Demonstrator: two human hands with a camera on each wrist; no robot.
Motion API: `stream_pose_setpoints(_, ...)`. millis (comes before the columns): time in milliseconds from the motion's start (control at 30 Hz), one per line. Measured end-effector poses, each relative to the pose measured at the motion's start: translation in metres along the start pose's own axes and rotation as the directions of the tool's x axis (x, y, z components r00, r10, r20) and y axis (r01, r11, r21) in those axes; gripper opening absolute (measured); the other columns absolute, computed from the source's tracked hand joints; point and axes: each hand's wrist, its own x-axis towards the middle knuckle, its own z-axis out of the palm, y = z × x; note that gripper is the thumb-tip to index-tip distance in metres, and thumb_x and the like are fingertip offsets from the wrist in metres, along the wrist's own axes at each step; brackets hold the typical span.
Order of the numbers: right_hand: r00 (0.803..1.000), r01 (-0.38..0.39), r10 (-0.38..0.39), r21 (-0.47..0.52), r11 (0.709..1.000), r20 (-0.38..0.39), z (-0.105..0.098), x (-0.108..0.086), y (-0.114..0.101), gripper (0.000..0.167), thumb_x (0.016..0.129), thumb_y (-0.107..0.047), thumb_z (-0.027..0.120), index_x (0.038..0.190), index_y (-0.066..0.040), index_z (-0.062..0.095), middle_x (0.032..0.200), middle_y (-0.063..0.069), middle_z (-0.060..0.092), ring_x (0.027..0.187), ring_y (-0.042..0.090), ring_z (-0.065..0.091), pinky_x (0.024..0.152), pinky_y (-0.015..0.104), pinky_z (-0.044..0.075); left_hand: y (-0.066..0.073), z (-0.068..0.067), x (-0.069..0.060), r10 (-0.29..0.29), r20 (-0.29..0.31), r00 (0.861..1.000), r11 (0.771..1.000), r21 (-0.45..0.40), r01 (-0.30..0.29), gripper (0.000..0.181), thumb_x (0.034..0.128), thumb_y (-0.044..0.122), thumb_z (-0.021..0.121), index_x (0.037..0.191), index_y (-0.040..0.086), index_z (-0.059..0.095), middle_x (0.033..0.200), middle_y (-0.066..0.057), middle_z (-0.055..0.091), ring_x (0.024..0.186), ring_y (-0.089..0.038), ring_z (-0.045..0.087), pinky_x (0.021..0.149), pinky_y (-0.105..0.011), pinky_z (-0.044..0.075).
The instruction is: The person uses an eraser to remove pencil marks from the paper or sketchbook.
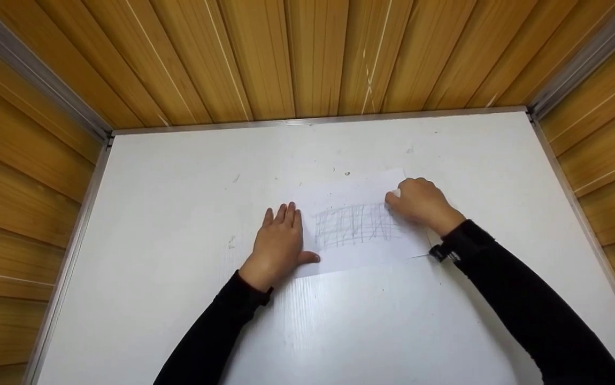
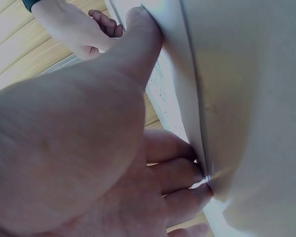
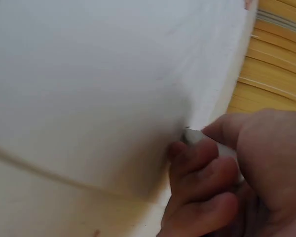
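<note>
A sheet of white paper (image 1: pixel 361 262) lies slightly tilted on the white table, with a grid of rough pencil lines (image 1: pixel 358 224) across its middle. My left hand (image 1: pixel 278 243) rests flat on the paper's left side, fingers straight and thumb spread out. In the left wrist view, its fingertips (image 2: pixel 187 170) touch the sheet near its edge. At the grid's upper right, my right hand (image 1: pixel 422 203) pinches a small white eraser (image 1: pixel 396 192) between thumb and curled fingers. Most of the eraser is hidden by the hand; the right wrist view shows its end against the paper.
Small dark crumbs (image 1: pixel 347 173) and faint smudges are scattered on the white table (image 1: pixel 179 187). Wood-patterned walls (image 1: pixel 318 59) with grey metal edging stand at the back and both sides. A black device (image 1: pixel 438 252) hangs at the right wrist near the sheet's edge.
</note>
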Motion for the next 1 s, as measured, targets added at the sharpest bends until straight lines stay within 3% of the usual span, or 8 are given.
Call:
stream_pose_setpoints(100, 1.000, 0.021, -0.022, 0.061, 0.998, 0.017, 0.005, 0.000, -0.018, 0.047, 0.109, -0.041, 0.055, 0.091, 0.000, 0.071, 0.101, 0.021, 0.071, 0.094, 0.034, 0.062, 0.088, 0.048, 0.053, -0.001, 0.002, -0.001, 0.005, -0.008, 1.000, 1.000, -0.001, -0.005, 0.126, 0.0835, 0.080, 0.078, 0.166, -0.007, 0.041, 0.176, -0.025, 0.039, 0.167, -0.040, 0.038, 0.137, -0.059, 0.029)
stream_pose_setpoints(200, 0.998, 0.061, -0.065, 0.124, 0.990, 0.025, 0.017, 0.001, -0.053, 0.046, 0.109, -0.040, 0.058, 0.088, -0.002, 0.073, 0.101, 0.020, 0.074, 0.095, 0.034, 0.067, 0.092, 0.050, 0.057, -0.003, 0.003, -0.002, 0.005, -0.016, 1.000, 1.000, 0.006, -0.005, 0.126, 0.0834, 0.081, 0.078, 0.166, -0.008, 0.042, 0.175, -0.025, 0.040, 0.166, -0.041, 0.039, 0.137, -0.059, 0.030)
stream_pose_setpoints(400, 0.983, 0.175, -0.179, 0.103, 0.979, 0.034, 0.051, 0.006, -0.132, 0.050, 0.108, -0.041, 0.059, 0.120, 0.003, 0.079, 0.124, 0.023, 0.079, 0.118, 0.041, 0.073, 0.107, 0.054, 0.058, -0.004, 0.006, -0.004, 0.024, -0.037, 0.999, 1.000, -0.005, -0.024, 0.123, 0.0853, 0.080, 0.077, 0.166, -0.007, 0.042, 0.175, -0.026, 0.041, 0.165, -0.040, 0.041, 0.136, -0.060, 0.032)
stream_pose_setpoints(533, 0.977, 0.208, -0.210, 0.045, 0.977, 0.029, 0.065, 0.011, -0.151, 0.046, 0.107, -0.037, 0.060, 0.122, 0.002, 0.079, 0.124, 0.023, 0.078, 0.119, 0.041, 0.073, 0.103, 0.054, 0.060, -0.002, 0.006, -0.005, 0.034, -0.053, 0.998, 0.999, 0.001, -0.034, 0.123, 0.0855, 0.079, 0.077, 0.166, -0.007, 0.042, 0.174, -0.025, 0.043, 0.164, -0.040, 0.043, 0.135, -0.061, 0.034)
stream_pose_setpoints(633, 0.978, 0.210, -0.210, 0.014, 0.978, -0.001, 0.063, 0.012, -0.143, 0.040, 0.105, -0.034, 0.062, 0.110, 0.001, 0.080, 0.114, 0.023, 0.079, 0.109, 0.041, 0.075, 0.095, 0.055, 0.062, -0.001, 0.005, -0.004, 0.031, -0.056, 0.998, 1.000, -0.001, -0.031, 0.123, 0.0855, 0.079, 0.077, 0.166, -0.007, 0.043, 0.174, -0.025, 0.043, 0.164, -0.040, 0.043, 0.135, -0.060, 0.033)
stream_pose_setpoints(733, 0.978, 0.207, -0.207, 0.007, 0.978, -0.029, 0.053, 0.010, -0.121, 0.038, 0.103, -0.032, 0.062, 0.097, 0.002, 0.079, 0.104, 0.023, 0.078, 0.098, 0.040, 0.073, 0.088, 0.055, 0.062, -0.001, 0.004, -0.003, 0.024, -0.048, 0.999, 1.000, -0.003, -0.024, 0.123, 0.0850, 0.079, 0.077, 0.165, -0.007, 0.043, 0.174, -0.025, 0.043, 0.165, -0.040, 0.042, 0.136, -0.060, 0.032)
stream_pose_setpoints(833, 0.985, 0.167, -0.165, 0.033, 0.985, -0.049, 0.040, 0.008, -0.085, 0.037, 0.104, -0.032, 0.061, 0.085, -0.002, 0.072, 0.097, 0.021, 0.074, 0.091, 0.037, 0.068, 0.085, 0.053, 0.059, -0.001, 0.004, -0.002, 0.018, -0.036, 0.999, 1.000, 0.004, -0.018, 0.124, 0.0845, 0.080, 0.077, 0.166, -0.007, 0.042, 0.174, -0.025, 0.042, 0.165, -0.040, 0.041, 0.136, -0.060, 0.031)
stream_pose_setpoints(1000, 0.998, 0.022, -0.019, 0.045, 0.999, -0.068, 0.017, 0.001, -0.021, 0.037, 0.103, -0.032, 0.059, 0.075, -0.008, 0.061, 0.091, 0.016, 0.067, 0.087, 0.032, 0.060, 0.078, 0.043, 0.050, -0.002, 0.004, 0.001, 0.010, -0.011, 1.000, 1.000, 0.008, -0.010, 0.126, 0.0839, 0.081, 0.077, 0.167, -0.007, 0.041, 0.176, -0.025, 0.039, 0.167, -0.039, 0.038, 0.138, -0.060, 0.027)
